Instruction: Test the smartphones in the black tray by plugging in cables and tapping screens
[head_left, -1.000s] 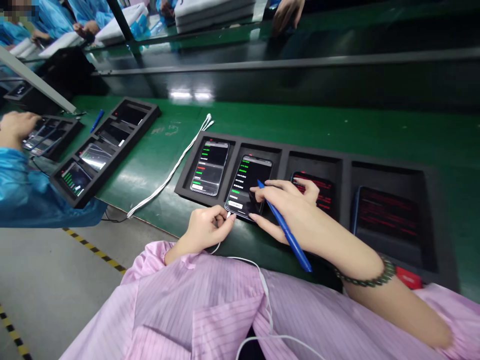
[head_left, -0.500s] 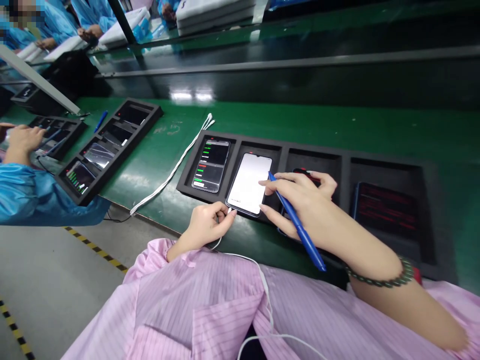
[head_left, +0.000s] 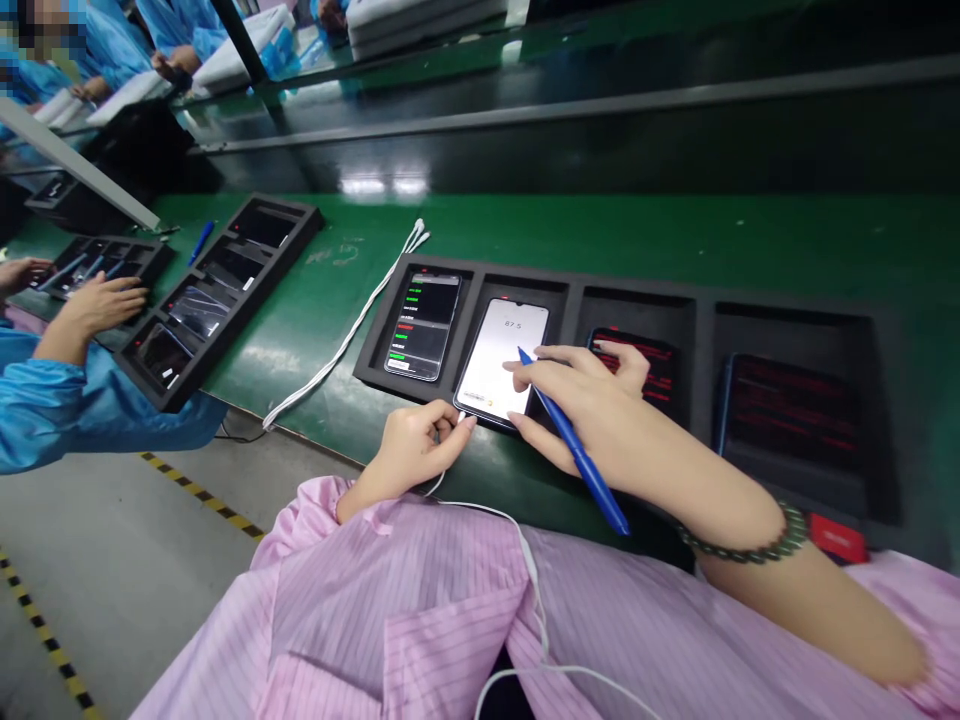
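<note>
- The left hand point(head_left: 420, 445) is nearly closed, thumb and forefinger pinching a white plug point(head_left: 461, 416) at the near edge of the lit phone point(head_left: 504, 350). Whether the plug is fully seated cannot be told.
- A white cable point(head_left: 439, 485) shows below that hand, and white cord runs over the pink garment point(head_left: 450, 600).
- The right hand point(head_left: 585, 400) is partly curled, with the blue pen point(head_left: 574, 440) held slantwise among its fingers, tip toward the screen. Its forefinger and thumb reach over the right side of the lit phone; whether they touch the glass cannot be told.
- The lit phone lies face up in the second compartment from the left of the black tray point(head_left: 574, 300). Its white screen reads 87.5 near the top, with a small orange mark near the bottom.
- The first compartment holds a phone with green, white and red lines point(head_left: 424, 325). The third and fourth phones point(head_left: 795, 405) show red text on dark screens; the right hand partly hides the third.
- Left of the tray, a cable bundle point(head_left: 345, 335) lies on the green table point(head_left: 600, 230).
- Farther left are an angled second tray point(head_left: 238, 312) with phones, a second pen point(head_left: 201, 243), and a co-worker's hand point(head_left: 101, 300) at another tray point(head_left: 154, 262).
</note>
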